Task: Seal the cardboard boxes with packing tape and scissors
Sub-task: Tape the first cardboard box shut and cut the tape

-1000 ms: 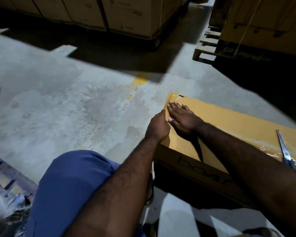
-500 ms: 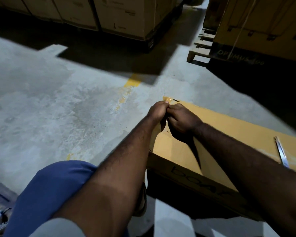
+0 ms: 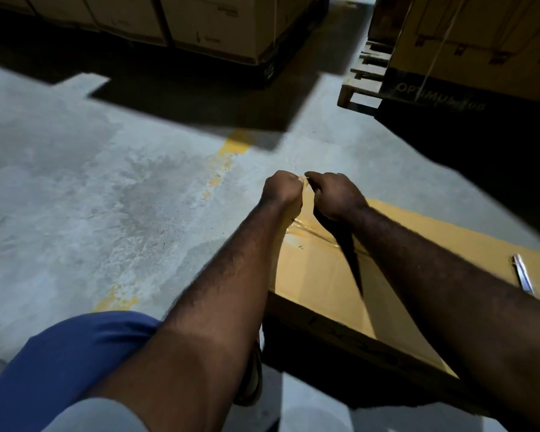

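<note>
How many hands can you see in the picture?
2. The left hand is over the box's far corner; the right hand is right beside it, above the box top. Both have curled fingers and seem to pinch the tape.

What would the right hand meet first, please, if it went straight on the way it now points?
Probably the left hand: the right hand points toward it, and both seem to pinch the tape end between them, almost touching. Depth is unclear.
</note>
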### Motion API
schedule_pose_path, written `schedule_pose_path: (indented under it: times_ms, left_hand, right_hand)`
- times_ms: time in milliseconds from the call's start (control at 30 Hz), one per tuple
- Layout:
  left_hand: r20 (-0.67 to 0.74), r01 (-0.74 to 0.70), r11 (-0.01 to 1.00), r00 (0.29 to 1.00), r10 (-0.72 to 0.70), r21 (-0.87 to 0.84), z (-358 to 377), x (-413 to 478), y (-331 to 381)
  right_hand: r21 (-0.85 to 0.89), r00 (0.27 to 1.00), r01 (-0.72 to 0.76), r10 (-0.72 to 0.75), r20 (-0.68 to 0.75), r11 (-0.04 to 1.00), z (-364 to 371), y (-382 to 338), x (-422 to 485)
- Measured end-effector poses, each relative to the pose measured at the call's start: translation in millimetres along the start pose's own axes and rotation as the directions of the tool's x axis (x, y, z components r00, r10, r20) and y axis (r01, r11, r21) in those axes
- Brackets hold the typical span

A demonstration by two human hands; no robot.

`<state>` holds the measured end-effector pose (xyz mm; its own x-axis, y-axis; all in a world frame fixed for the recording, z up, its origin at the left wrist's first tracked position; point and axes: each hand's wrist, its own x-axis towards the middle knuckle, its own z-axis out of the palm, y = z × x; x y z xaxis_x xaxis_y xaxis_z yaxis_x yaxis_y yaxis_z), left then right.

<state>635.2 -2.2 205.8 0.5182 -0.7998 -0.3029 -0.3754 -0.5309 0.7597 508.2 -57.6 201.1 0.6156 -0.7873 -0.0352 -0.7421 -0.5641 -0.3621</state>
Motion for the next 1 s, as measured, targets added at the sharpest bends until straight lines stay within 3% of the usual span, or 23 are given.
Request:
schedule_pose_path:
  times_ms: [133,233,333,400,467,567,667,733,900,1000]
  left_hand:
    - [0.185,-0.050,0.993,0.980,0.069,-0.102,0.5,-0.7,-5.5]
    - [0.298,-0.001,0.978,0.952,0.065,-0.209,-1.0,1.9,-8.5]
    - [0.405,0.043,0.985,0.914,0.029,-0.166,-0.8,6.6,-14.9]
    - [0.334,0.001,1.000,0.942,-0.006,0.013,-5.6,9.1,-18.1]
    - [0.231,-0.123,0.987,0.968,0.097,0.102,-9.0,6.0,-17.1]
    - [0.236,-0.189,0.982,0.954,0.186,-0.011,-6.4,7.0,-19.2]
    - [0.280,-0.082,0.982,0.952,0.127,-0.168,-4.7,2.3,-24.2]
    - [0.313,-0.023,0.985,0.947,0.076,-0.171,-8.5,-4.1,-24.0]
    - [0.372,-0.056,0.987,0.928,-0.004,0.152,-29.0,-20.5,-37.1]
    - [0.209,-0.057,0.965,0.978,0.002,0.258,-44.2,-49.2,-57.2]
  right_hand:
    - [0.043,0.995,-0.071,0.068,0.078,0.997,0.3,-4.9,4.4]
    - [0.049,0.973,-0.158,0.147,0.178,0.986,-4.6,-8.3,13.1]
    - [0.032,0.956,-0.190,0.177,0.233,0.981,-6.5,-8.1,17.7]
    - [0.023,0.957,-0.188,0.178,0.229,0.982,-4.8,-8.8,17.5]
    - [0.019,0.956,-0.190,0.180,0.233,0.982,-5.5,-12.2,15.2]
    - [0.021,0.947,-0.216,0.204,0.248,0.976,-5.6,-15.5,13.8]
    - [-0.006,0.943,-0.239,0.234,0.238,0.971,-4.0,-18.3,15.8]
    - [-0.028,0.942,-0.244,0.244,0.233,0.969,-3.1,-20.7,17.3]
    - [-0.076,0.944,-0.238,0.249,0.216,0.968,-6.3,-20.0,11.3]
    - [-0.100,0.981,-0.180,0.186,0.059,0.979,-1.3,-24.9,-10.5]
